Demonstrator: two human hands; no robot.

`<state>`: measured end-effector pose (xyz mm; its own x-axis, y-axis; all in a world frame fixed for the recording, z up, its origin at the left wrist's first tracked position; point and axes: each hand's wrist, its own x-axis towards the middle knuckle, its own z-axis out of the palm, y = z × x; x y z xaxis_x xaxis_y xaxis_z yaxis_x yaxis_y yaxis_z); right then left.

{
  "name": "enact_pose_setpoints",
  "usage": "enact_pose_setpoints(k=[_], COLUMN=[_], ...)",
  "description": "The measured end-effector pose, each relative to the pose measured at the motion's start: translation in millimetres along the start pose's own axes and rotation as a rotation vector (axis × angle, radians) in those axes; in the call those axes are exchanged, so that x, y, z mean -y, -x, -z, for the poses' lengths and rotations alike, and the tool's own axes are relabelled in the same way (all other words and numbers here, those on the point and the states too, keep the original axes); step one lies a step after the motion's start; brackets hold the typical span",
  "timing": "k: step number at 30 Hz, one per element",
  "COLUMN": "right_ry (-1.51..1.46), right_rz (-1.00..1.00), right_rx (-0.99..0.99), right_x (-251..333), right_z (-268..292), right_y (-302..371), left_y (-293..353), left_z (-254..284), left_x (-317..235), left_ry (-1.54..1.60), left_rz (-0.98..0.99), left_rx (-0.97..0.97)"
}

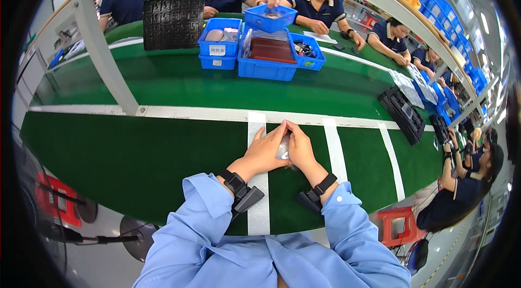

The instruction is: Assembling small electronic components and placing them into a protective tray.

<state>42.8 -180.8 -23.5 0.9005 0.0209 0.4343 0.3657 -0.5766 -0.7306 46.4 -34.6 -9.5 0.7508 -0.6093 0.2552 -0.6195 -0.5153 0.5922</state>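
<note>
My left hand (262, 152) and my right hand (300, 149) meet over the green work surface, fingertips touching and palms cupped toward each other. Between them shows a small, clear, shiny plastic piece (283, 149), perhaps a little bag. Most of it is hidden by my fingers, so its exact kind cannot be made out. Both hands are closed around it. Beneath my left hand runs a white strip (259, 201) on the green mat (163, 152). Each wrist carries a black strap with a dark device.
A white frame post (103, 43) and rail (190, 115) separate my mat from the green conveyor (179, 87). Beyond stand blue bins (266, 68) and a black patterned tray (173, 22). Several co-workers sit opposite. Black trays (401, 114) lie at right, near a red stool (399, 225).
</note>
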Motion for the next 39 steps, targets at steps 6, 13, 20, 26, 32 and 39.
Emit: enact_pose_setpoints(k=[6, 13, 20, 26, 32, 39], right_ry=[0.034, -0.068, -0.311, -0.347, 0.309, 0.581], right_rz=[0.108, 0.125, -0.083, -0.157, -0.055, 0.012], right_rx=[0.065, -0.045, -0.051, 0.016, 0.572, 0.85], right_x=[-3, -8, -20, -25, -5, 29], right_z=[-7, -7, -16, 28, 63, 46], right_y=[-12, -17, -15, -23, -57, -66], left_y=[0, -2, -2, 2, 4, 2], left_z=[-4, 7, 3, 12, 19, 12], left_x=[6, -4, -16, -11, 8, 5], left_ry=[-0.02, -0.149, -0.114, -0.084, -0.229, -0.147], left_rz=[-0.081, -0.108, 0.018, 0.013, 0.145, 0.19], left_rx=[-0.015, 0.064, 0.088, -0.003, 0.062, -0.005])
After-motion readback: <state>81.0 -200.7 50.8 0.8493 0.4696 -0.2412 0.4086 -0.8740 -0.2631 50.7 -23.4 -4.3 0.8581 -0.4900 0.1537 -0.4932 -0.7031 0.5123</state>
